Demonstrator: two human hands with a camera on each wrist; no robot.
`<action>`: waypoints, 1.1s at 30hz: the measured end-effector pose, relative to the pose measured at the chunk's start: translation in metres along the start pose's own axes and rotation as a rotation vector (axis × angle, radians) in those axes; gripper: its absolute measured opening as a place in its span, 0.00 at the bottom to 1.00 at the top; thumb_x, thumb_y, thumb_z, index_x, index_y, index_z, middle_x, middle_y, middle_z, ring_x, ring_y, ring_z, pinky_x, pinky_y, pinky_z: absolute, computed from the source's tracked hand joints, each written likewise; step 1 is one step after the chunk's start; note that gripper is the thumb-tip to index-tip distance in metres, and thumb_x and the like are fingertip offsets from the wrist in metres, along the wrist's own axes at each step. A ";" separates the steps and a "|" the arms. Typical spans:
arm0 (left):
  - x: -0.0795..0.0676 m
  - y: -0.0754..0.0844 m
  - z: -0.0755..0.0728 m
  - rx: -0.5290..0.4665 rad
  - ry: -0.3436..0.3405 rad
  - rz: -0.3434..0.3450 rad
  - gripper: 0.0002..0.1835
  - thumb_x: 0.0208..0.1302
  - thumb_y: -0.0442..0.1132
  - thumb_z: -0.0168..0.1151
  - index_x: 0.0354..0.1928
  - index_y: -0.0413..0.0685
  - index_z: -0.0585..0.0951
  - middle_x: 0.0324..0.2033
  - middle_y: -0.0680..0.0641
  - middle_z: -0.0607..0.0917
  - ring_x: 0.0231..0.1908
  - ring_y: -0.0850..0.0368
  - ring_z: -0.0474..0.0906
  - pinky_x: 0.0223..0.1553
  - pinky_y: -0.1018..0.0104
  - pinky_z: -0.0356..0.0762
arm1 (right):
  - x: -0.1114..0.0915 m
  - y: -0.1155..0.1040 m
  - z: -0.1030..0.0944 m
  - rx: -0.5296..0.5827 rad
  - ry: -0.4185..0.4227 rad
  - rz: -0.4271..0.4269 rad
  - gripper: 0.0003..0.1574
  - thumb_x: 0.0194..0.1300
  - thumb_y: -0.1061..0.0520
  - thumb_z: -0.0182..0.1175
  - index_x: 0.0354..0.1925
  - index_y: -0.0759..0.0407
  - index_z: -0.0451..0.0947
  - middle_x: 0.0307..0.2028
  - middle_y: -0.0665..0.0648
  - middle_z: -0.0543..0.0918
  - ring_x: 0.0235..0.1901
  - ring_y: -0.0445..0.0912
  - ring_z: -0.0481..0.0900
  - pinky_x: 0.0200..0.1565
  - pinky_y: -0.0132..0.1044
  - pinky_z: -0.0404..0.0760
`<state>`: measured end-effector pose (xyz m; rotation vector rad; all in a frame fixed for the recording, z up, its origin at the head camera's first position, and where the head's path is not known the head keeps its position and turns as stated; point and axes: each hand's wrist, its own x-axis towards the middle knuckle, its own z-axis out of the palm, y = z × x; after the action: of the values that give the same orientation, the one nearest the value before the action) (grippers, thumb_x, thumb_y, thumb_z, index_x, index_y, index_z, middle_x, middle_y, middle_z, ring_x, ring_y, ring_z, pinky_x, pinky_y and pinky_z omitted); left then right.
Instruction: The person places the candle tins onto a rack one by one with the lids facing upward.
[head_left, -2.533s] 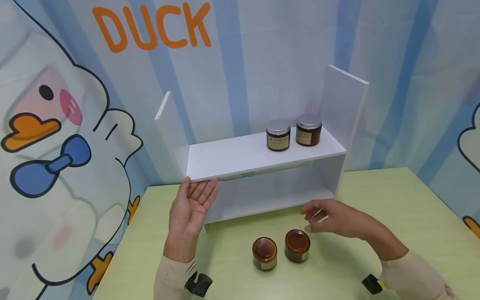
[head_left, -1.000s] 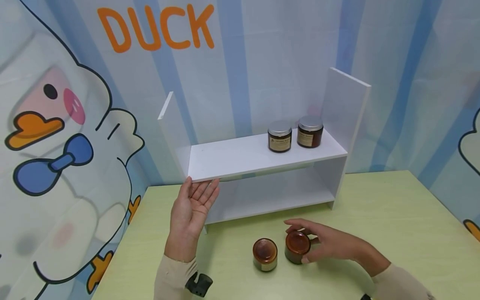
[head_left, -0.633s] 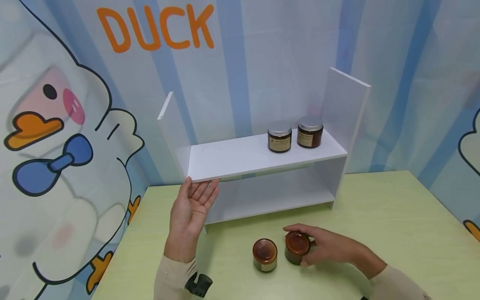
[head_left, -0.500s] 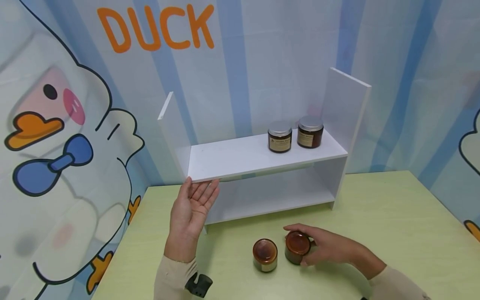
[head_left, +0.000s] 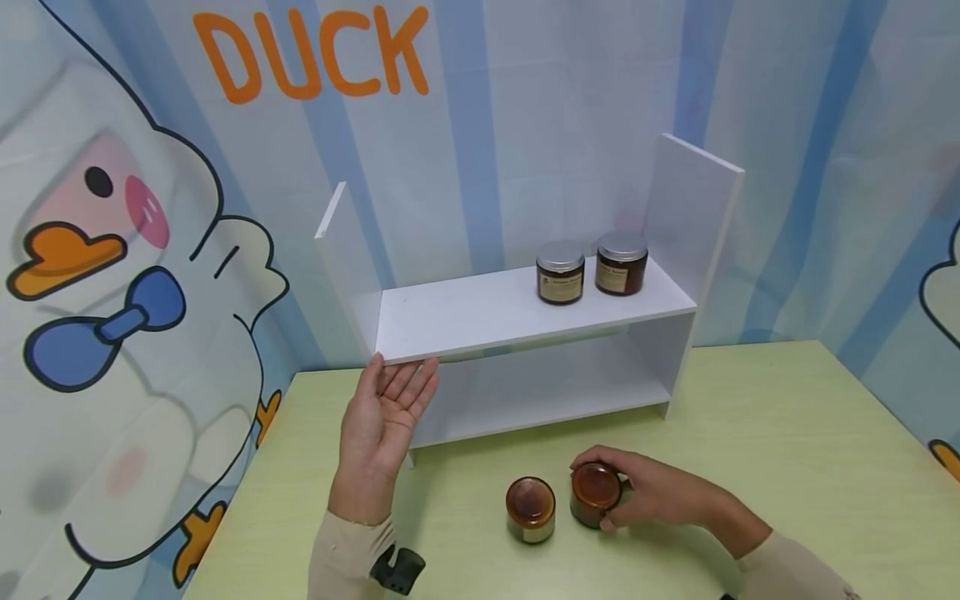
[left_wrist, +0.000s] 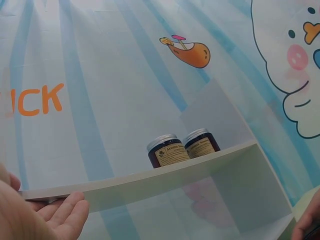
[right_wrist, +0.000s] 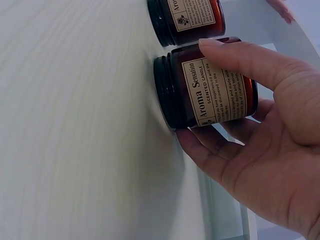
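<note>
My right hand (head_left: 652, 492) grips an amber glass scented candle (right_wrist: 215, 92), thumb across its label and fingers round the far side. The candle stands upside down on the table, glass base up. Just left of it, a second upturned candle (head_left: 530, 510) stands by itself. At the left end of the white shelf (head_left: 457, 321), my left hand (head_left: 382, 433) holds the upper board's front edge, palm up, fingers underneath and thumb at the corner. Two candles with silver lids, a left one (head_left: 560, 275) and a right one (head_left: 621, 265), stand upright on the upper board's right half.
The shelf has tall side panels, the right panel (head_left: 690, 208) and the left panel (head_left: 348, 258), and a lower board (head_left: 540, 392). It stands on a pale green table (head_left: 765, 433) before a printed duck backdrop (head_left: 510, 125).
My right hand has come left and down from beside the candles and taken hold of the right upturned one. My left hand stays at the shelf edge.
</note>
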<state>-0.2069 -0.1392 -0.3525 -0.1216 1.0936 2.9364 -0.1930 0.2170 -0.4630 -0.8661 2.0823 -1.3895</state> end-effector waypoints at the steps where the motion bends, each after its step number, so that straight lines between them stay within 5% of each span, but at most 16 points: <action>1: 0.000 0.000 0.000 0.004 -0.003 0.004 0.25 0.82 0.51 0.44 0.69 0.40 0.66 0.51 0.43 0.84 0.57 0.47 0.83 0.62 0.55 0.80 | 0.000 0.000 0.000 -0.001 -0.001 -0.005 0.42 0.62 0.59 0.73 0.69 0.61 0.65 0.62 0.61 0.74 0.59 0.43 0.75 0.57 0.30 0.77; 33: 0.000 -0.001 -0.002 -0.003 -0.027 0.014 0.26 0.83 0.50 0.43 0.71 0.40 0.64 0.51 0.42 0.83 0.55 0.48 0.84 0.61 0.56 0.80 | 0.001 0.003 -0.001 0.006 0.065 -0.043 0.42 0.56 0.61 0.76 0.66 0.63 0.70 0.59 0.62 0.77 0.57 0.45 0.77 0.55 0.32 0.79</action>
<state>-0.2072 -0.1397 -0.3543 -0.0745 1.0906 2.9426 -0.1949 0.2173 -0.4656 -0.8792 2.1177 -1.4637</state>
